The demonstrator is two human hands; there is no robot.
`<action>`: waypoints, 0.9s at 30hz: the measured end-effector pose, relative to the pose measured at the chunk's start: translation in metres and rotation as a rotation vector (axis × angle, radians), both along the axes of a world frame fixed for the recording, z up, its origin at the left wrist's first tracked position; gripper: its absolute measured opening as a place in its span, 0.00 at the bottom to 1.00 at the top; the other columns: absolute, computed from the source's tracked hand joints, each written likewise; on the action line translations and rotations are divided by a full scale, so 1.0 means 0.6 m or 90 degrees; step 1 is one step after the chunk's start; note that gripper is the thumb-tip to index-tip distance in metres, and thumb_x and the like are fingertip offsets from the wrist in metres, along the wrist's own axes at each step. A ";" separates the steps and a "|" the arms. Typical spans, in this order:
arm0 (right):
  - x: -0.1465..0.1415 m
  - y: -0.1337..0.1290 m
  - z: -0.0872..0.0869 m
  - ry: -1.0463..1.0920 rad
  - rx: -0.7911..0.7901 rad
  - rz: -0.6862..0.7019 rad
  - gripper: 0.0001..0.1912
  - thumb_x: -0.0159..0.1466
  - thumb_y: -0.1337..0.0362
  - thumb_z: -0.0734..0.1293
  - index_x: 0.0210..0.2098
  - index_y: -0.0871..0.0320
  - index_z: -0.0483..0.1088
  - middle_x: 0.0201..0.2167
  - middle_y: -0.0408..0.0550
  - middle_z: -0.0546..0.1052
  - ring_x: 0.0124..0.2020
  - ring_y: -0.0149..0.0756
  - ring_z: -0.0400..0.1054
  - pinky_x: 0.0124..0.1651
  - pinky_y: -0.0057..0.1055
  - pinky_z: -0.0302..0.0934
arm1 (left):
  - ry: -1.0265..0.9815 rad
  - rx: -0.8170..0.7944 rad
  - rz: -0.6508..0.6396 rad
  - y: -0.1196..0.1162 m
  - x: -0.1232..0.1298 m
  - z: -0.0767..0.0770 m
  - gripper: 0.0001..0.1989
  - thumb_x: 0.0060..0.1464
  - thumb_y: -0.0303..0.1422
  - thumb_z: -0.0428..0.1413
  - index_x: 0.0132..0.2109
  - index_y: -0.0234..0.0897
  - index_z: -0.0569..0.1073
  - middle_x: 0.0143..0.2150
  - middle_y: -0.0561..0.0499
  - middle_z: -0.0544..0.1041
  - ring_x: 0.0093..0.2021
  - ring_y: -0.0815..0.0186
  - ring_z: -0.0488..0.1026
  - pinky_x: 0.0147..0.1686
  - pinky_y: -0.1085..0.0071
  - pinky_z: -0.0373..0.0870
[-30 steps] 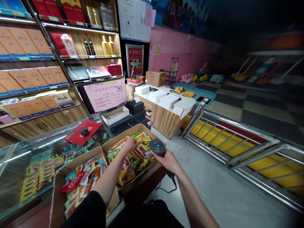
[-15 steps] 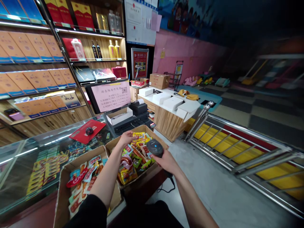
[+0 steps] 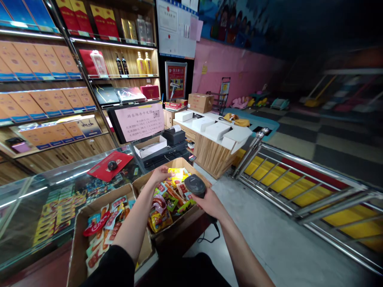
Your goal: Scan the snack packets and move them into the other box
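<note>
My right hand (image 3: pixel 208 202) is wrapped round the handle of a dark barcode scanner (image 3: pixel 195 185), whose head points left over a cardboard box (image 3: pixel 189 222). Pinched in my left hand (image 3: pixel 160 175) is the edge of a yellow snack packet (image 3: pixel 176 173), brightly lit by the scanner's beam. Both hands are above this box, which is full of mixed packaged snacks such as wrapped sausages (image 3: pixel 160 204). Left of it, a second cardboard box (image 3: pixel 77 231) contains more sausage packets (image 3: pixel 112 227), partly hidden by my left forearm. From the scanner a cable (image 3: pixel 206 240) hangs down.
A glass display counter (image 3: pixel 26 239) runs along the left, with a red envelope (image 3: pixel 104 169) on top. Ahead are a screen with a pink sign (image 3: pixel 140 123), a receipt printer (image 3: pixel 174 135) and a white open box (image 3: pixel 151 146). On the right stands a metal railing (image 3: pixel 287 189).
The yellow packet is now brightly lit, and the blue light on top of the scanner is off. My hands have barely moved.
</note>
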State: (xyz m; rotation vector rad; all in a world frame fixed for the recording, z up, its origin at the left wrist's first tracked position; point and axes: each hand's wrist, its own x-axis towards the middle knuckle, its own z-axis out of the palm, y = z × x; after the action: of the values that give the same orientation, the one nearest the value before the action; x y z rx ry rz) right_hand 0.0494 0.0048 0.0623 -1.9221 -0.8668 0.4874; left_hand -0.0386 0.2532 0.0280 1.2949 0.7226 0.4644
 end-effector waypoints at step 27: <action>0.052 0.060 -0.052 0.004 -0.089 0.150 0.19 0.52 0.46 0.71 0.21 0.57 0.71 0.13 0.45 0.73 0.16 0.37 0.67 0.20 0.31 0.61 | 0.032 0.002 0.435 -0.008 -0.448 -0.004 0.28 0.27 0.40 0.77 0.35 0.33 0.75 0.32 0.48 0.82 0.31 0.64 0.80 0.28 0.74 0.76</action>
State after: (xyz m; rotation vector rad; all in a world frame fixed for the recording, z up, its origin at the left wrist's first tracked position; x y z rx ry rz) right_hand 0.0805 0.0409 0.0312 -1.9520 -1.0867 0.7113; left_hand -0.3074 0.2486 0.0259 1.0401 1.2097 0.9819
